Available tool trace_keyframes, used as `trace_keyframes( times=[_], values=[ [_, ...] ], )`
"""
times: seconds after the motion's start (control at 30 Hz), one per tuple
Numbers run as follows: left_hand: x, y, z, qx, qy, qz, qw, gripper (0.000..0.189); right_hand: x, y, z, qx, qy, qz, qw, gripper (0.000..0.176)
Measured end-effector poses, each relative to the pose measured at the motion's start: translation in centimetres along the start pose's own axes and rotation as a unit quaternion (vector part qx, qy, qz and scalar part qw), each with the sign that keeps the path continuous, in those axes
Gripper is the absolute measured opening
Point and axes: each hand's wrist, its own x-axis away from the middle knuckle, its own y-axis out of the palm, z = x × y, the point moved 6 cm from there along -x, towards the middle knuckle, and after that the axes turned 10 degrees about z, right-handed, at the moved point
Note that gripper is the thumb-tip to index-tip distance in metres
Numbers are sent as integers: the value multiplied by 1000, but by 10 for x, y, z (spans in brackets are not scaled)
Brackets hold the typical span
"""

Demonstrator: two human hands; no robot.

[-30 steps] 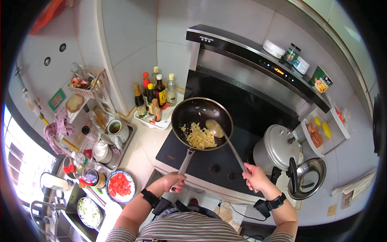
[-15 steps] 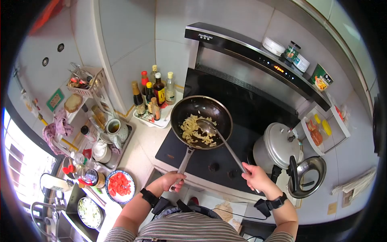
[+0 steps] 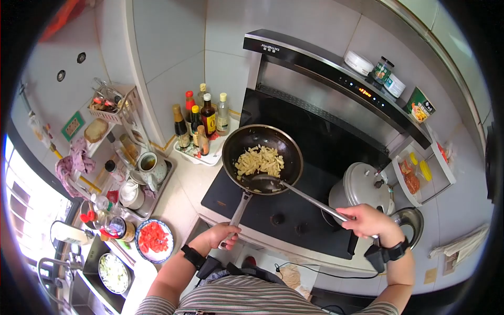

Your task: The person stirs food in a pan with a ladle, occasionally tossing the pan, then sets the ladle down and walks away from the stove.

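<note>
My left hand (image 3: 224,235) is wrapped round the handle of a dark wok (image 3: 287,137) on the black stovetop. Pale chopped food pieces (image 3: 261,160) lie heaped in the middle of the wok. My right hand (image 3: 366,220) grips the long metal handle of a ladle (image 3: 310,197). The ladle's bowl rests inside the wok at its near side, just below the food, and looks blurred.
A silver pressure cooker (image 3: 362,184) stands right of the wok, beside a metal basin (image 3: 412,220). Sauce bottles (image 3: 209,118) fill a tray at the back left. A plate of chopped red food (image 3: 154,240) and a bowl of pale green pieces (image 3: 114,274) are at left.
My right hand has moved right and slightly up, drawing the ladle from the food to the wok's near side. The pieces are more gathered. My left hand stays on the wok handle.
</note>
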Motion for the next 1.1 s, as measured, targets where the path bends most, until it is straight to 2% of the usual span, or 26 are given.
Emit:
trace_keyframes(
  times=[0.13,0.2,0.27,0.33,0.47,0.53,0.6,0.7,0.8,0.87,0.93,1.03,1.07,1.1],
  values=[
    [5,3,4,-25,9,16,1000,19,-14,-14,-16,132,-20,8,991,42],
    [-1,-2,1,-16,9,13,1000,13,-33,-5,-12,179,-38,25,983,42],
    [0,-1,0,-11,0,11,1000,13,-60,4,-3,80,-28,90,992,43],
    [-1,1,3,2,-7,7,1000,13,-86,24,31,-89,-6,157,984,45],
    [-1,0,-2,17,-16,0,1000,12,-107,73,38,-178,3,239,955,49],
    [2,2,0,-6,1,9,1000,18,-116,101,38,-314,20,217,924,51],
    [-1,1,0,-5,3,11,1000,17,-111,115,28,-394,1,137,909,51],
    [0,-1,-1,-2,3,10,1000,14,-83,109,28,-408,-16,109,906,49],
    [-2,-1,0,6,-1,4,1000,14,-66,105,25,-328,-61,105,937,48],
    [-2,-1,-2,9,-7,1,1000,14,-65,115,23,-361,-50,12,931,47],
    [-1,1,-1,4,-10,-12,1000,16,-82,124,25,-355,-51,11,933,47],
    [-1,0,-1,-12,0,1,1000,17,-108,121,26,-365,-51,133,920,47],
    [0,0,0,-12,2,3,1000,17,-114,123,23,-366,-54,132,920,47],
    [1,1,0,-12,4,8,1000,18,-118,118,23,-352,-53,188,916,47]
  ],
)
